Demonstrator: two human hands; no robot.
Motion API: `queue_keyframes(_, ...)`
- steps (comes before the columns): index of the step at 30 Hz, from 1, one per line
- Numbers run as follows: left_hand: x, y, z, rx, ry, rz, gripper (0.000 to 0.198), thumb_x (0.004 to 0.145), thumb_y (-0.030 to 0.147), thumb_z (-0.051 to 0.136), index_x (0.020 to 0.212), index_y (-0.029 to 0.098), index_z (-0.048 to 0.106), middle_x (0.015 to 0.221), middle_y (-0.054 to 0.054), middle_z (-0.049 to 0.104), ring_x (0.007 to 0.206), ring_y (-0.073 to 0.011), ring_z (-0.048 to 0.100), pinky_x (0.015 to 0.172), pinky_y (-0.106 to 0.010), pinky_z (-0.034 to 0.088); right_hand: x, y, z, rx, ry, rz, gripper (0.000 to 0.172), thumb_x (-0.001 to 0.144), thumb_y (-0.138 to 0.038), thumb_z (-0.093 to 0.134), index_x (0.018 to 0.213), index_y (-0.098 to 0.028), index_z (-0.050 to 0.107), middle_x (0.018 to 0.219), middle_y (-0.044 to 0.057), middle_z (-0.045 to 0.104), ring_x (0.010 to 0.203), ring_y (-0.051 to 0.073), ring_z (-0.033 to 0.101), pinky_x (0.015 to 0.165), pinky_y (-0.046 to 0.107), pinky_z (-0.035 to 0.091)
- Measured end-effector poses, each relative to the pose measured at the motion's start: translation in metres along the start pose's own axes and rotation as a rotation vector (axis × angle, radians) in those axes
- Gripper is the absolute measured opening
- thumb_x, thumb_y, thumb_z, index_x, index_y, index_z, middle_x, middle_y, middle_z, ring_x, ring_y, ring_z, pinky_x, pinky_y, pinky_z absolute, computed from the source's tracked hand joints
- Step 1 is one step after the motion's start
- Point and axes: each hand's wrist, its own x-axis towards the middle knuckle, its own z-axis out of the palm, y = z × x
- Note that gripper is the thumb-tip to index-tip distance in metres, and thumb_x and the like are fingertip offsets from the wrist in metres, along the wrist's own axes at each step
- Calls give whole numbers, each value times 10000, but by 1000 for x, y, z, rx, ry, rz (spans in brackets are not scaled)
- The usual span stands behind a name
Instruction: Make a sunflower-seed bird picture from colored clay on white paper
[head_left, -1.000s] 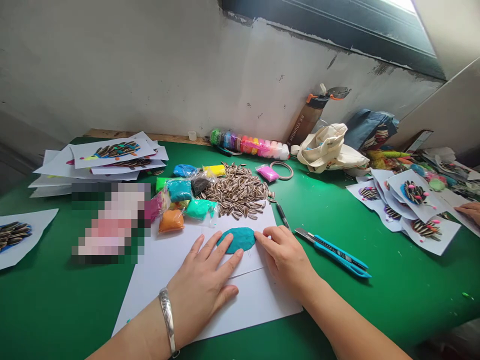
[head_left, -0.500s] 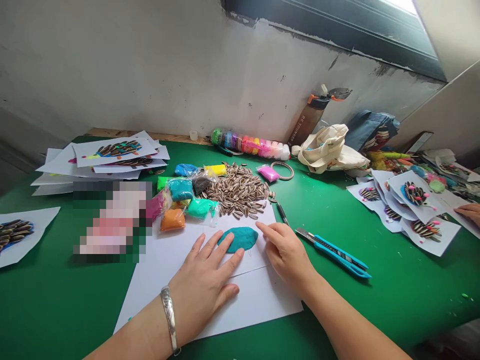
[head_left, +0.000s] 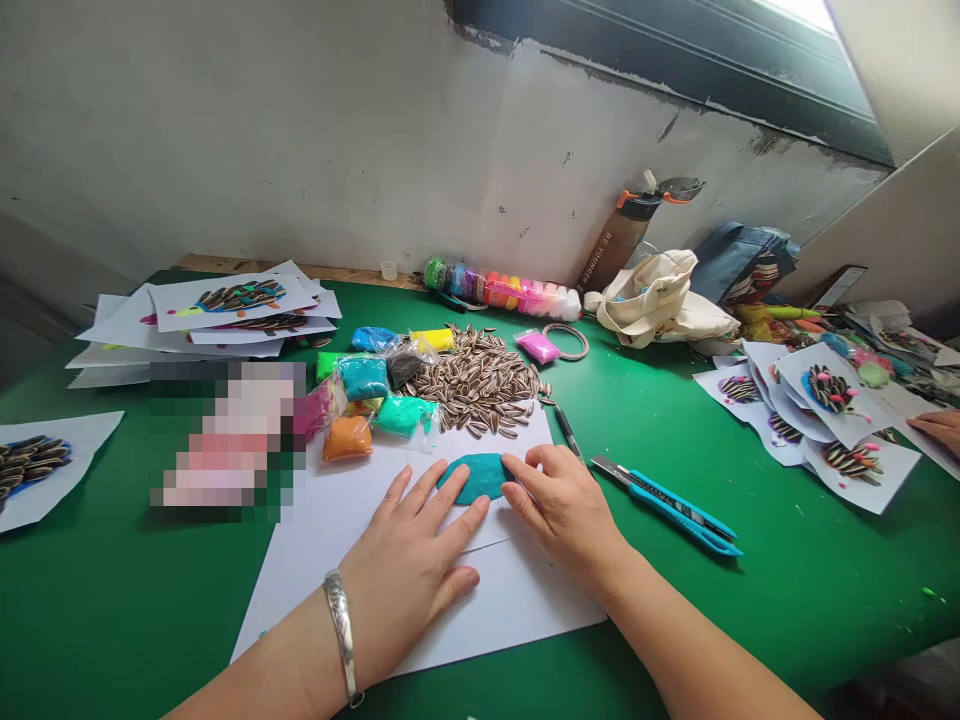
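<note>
A flattened oval of teal modelling clay lies on a white paper sheet. My left hand rests flat on the paper, fingers spread, with its fingertips against the clay's lower edge. My right hand presses on the clay's right end and hides that end. Neither hand closes around anything. A silver bangle circles my left wrist. Above the clay lies a heap of striped sunflower seeds, with bagged clay lumps to its left.
A blue utility knife and a slim pen-like tool lie right of the paper on the green table. Seed-and-clay pictures sit at right, touched by another person's hand. A paper stack lies at back left.
My right hand has moved left and down onto the clay's right end, where its fingers now cover the edge. My left hand has barely moved.
</note>
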Motion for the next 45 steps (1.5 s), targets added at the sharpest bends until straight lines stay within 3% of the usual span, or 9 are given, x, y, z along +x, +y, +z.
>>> queue_keyframes(5, -2, -1, -1, -27, -3, 17, 505, 882, 355, 543, 1374, 312, 438, 1460, -93, 434, 1349, -332, 357, 1062, -598, 300, 4, 1, -4, 100, 24, 20, 339, 942, -331, 450, 1214, -207, 609, 916, 82, 618, 841, 198, 565, 743, 330, 487)
queue_keyframes(11, -4, -7, -11, -57, 36, 11, 496, 836, 242, 619, 1320, 218, 512, 1444, -148, 435, 1336, -349, 372, 1028, -517, 426, 6, -8, -11, 72, 10, -117, 326, 941, -298, 449, 1200, -177, 606, 1008, 126, 625, 897, 219, 580, 762, 363, 507)
queue_keyframes(14, -4, -11, -17, -61, 16, 26, 400, 835, 251, 626, 1228, 187, 585, 1372, -142, 518, 1288, -332, 438, 1010, -488, 461, -2, -16, -11, 0, 22, -210, 320, 915, -299, 508, 1197, -190, 614, 1160, 144, 600, 1054, 272, 535, 881, 454, 467)
queue_keyframes(20, -3, -15, -18, -81, 57, 35, 289, 868, 206, 564, 1150, 183, 618, 1251, -112, 613, 1229, -290, 496, 1006, -457, 470, -10, -24, -9, -33, -110, -308, 380, 907, -384, 516, 1259, -251, 572, 1381, 110, 487, 1261, 310, 401, 1007, 524, 361)
queue_keyframes(29, -2, -15, -19, -80, 62, 55, 250, 872, 185, 550, 1103, 147, 638, 1217, -125, 633, 1198, -295, 525, 987, -461, 489, -9, -24, -7, -49, -129, -309, 398, 912, -397, 515, 1293, -285, 542, 1455, 111, 400, 1304, 315, 360, 1047, 562, 302)
queue_keyframes(36, 0, -19, -21, -104, 69, 19, 246, 924, 196, 455, 1005, 139, 680, 1153, -123, 667, 1153, -271, 570, 990, -447, 490, -8, -25, -5, -65, -152, -326, 370, 921, -411, 498, 1265, -291, 562, 1428, 96, 435, 1310, 305, 359, 1078, 577, 254)
queue_keyframes(40, 0, -18, -21, -96, 58, 25, 258, 926, 194, 446, 1008, 133, 683, 1150, -128, 669, 1148, -276, 575, 986, -451, 493, -7, -27, -5, -56, -138, -356, 404, 920, -412, 498, 1309, -303, 522, 1472, 111, 372, 1319, 309, 346, 1074, 595, 242)
queue_keyframes(45, 1, -18, -21, -83, 84, 45, 261, 923, 190, 450, 1031, 123, 678, 1149, -129, 673, 1130, -275, 588, 976, -441, 502, -5, -30, -4, -61, -192, -360, 369, 928, -435, 471, 1258, -295, 558, 1461, 84, 399, 1318, 306, 341, 1088, 608, 201)
